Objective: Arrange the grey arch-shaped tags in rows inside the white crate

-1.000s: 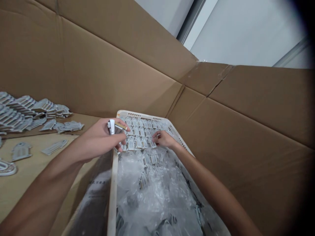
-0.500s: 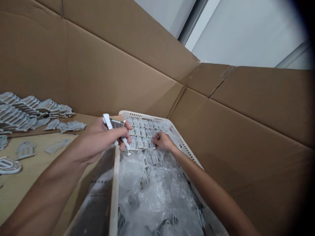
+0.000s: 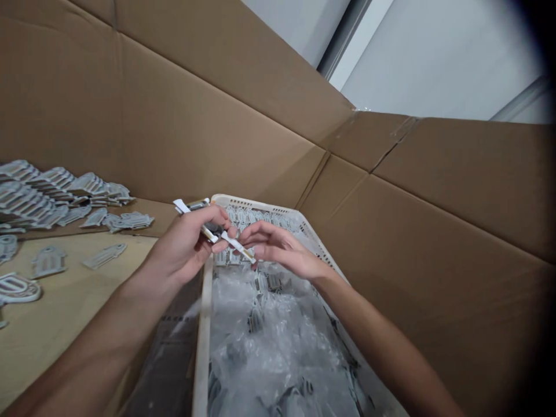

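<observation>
My left hand (image 3: pixel 186 246) is closed around a small stack of flat white and grey pieces (image 3: pixel 200 219), held over the left rim of a white plastic crate (image 3: pixel 200 324). My right hand (image 3: pixel 278 246) has come up beside it, fingers curled, its fingertips touching a thin white piece (image 3: pixel 237 246) that sticks out of the stack. The crate holds rows of small grey and white arch-shaped tags (image 3: pixel 256 220) at its far end, with crumpled clear plastic film (image 3: pixel 269 341) over the nearer part.
Piles of larger grey arch-shaped cut-outs (image 3: pixel 47 191) lie on a cardboard surface (image 3: pixel 73 289) at the left, with a few loose ones nearer. Tall brown cardboard walls (image 3: pixel 182 116) surround the crate at the back and right. A pale wall shows above.
My right hand has lifted off the tags in the crate and moved left to meet my left hand. My left hand has tilted the stack and one thin piece now sticks out.
</observation>
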Motion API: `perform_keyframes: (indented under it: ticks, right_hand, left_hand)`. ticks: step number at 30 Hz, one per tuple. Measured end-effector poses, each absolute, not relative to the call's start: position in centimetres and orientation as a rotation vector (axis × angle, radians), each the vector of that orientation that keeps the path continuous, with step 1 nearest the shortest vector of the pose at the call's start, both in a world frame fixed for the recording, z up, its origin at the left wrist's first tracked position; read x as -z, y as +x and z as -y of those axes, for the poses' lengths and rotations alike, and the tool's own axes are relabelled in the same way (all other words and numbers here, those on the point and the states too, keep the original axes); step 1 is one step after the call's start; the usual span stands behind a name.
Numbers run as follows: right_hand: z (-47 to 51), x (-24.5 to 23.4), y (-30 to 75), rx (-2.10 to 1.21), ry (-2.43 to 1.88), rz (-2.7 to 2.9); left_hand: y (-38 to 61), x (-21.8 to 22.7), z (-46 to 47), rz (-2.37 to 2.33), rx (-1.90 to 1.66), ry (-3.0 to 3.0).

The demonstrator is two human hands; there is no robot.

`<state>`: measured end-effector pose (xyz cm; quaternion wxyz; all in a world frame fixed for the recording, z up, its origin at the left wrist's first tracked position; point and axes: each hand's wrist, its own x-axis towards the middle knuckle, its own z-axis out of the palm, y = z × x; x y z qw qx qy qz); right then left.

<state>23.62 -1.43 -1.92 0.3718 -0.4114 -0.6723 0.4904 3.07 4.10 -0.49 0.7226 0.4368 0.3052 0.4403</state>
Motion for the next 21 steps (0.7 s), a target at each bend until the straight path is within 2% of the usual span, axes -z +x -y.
perform_keyframes:
  ticks: [5, 7, 9, 15, 17, 21]
  right_hand:
    - [1.1, 2.0, 22.3, -1.565, -1.03, 1.659]
    - [1.2, 1.8, 22.8, -1.546, -1.099, 1.672]
    - [1.4, 1.5, 23.9, -1.372, -1.199, 1.681]
    - [-0.1, 3.0, 30.1, -0.515, -1.655, 1.647]
    - [-1.0, 4.9, 32.3, -0.437, -1.856, 1.547]
    - [-1.9, 8.3, 34.7, -0.491, -2.058, 1.422]
  left_hand:
    - [3.5, 0.6, -3.3, -0.626, -0.962, 1.031]
    - [3.6, 0.8, -3.3, -0.614, -0.997, 1.04]
    - [3.6, 1.1, -3.5, -0.624, -1.04, 1.041]
    - [3.4, 1.5, -4.7, -0.738, -0.988, 0.922]
    - [3.4, 1.5, -4.7, -0.769, -0.979, 0.899]
    - [3.7, 1.5, -4.3, -0.795, -0.932, 0.95]
